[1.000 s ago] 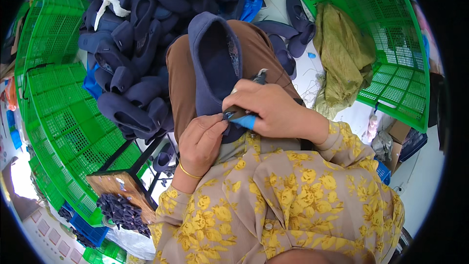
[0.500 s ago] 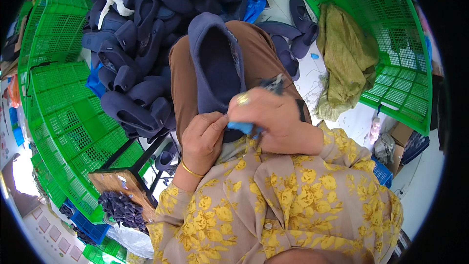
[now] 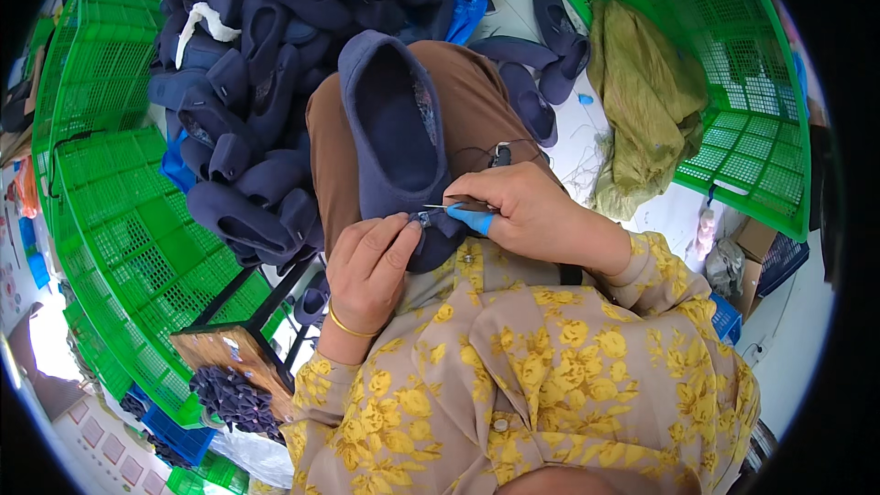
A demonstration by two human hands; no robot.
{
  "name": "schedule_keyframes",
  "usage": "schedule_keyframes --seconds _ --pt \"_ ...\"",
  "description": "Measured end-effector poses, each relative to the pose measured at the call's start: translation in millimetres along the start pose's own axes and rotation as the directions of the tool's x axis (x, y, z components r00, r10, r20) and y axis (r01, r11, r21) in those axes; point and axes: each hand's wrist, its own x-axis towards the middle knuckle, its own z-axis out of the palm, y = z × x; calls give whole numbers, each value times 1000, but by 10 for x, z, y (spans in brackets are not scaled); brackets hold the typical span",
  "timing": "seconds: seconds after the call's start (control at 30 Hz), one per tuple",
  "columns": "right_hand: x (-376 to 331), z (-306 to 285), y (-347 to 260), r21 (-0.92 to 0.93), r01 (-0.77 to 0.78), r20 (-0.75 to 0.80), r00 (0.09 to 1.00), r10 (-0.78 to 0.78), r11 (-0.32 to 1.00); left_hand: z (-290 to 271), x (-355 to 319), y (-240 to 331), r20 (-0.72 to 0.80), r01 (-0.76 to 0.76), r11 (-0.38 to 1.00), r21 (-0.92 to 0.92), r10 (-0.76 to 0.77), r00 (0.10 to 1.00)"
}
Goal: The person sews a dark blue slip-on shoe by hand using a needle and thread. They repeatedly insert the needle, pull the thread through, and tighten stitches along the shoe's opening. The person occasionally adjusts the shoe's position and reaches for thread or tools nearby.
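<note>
A navy fabric slip-on shoe lies on my lap, its opening up and one end close to my body. My left hand is closed, pinching a small dark fabric piece against the near end of the shoe. Over that same spot, my right hand grips a thin silver needle, its point toward my left fingertips. A blue cover wraps one right finger. Dark thread loops above the right hand, near a small dark-and-silver object I cannot make out.
A heap of navy shoes lies ahead and left, beside green plastic crates. Several loose shoes and an olive sack lie to the right, before another green crate. Dark fabric pieces sit by a wooden-topped stand.
My right hand, blurred before, has shifted slightly right and steadied, and the needle now shows. The left hand still pinches the same place. The shoe has moved a little left.
</note>
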Motion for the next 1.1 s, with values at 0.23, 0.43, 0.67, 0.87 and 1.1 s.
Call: schedule_keyframes --seconds 0.23,0.43,0.67,0.87,1.1 --pt "36 0 25 -25 61 28 998 -60 998 11 -26 -19 13 15 1000 -20 -15 1000" --pt "92 6 -32 -141 9 71 997 1 990 12 -34 -17 18 17 1000 -18 -17 1000" --pt "255 166 30 -266 6 103 994 23 964 39 -95 -50 27 15 1000 -22 -15 1000" --pt "224 75 75 -61 -68 161 984 77 996 -6 -140 -4 6 78 996 -50 -77 997" --pt "212 150 222 131 33 79 996 -44 991 30 -185 -1 -32 91 994 -66 -94 995"
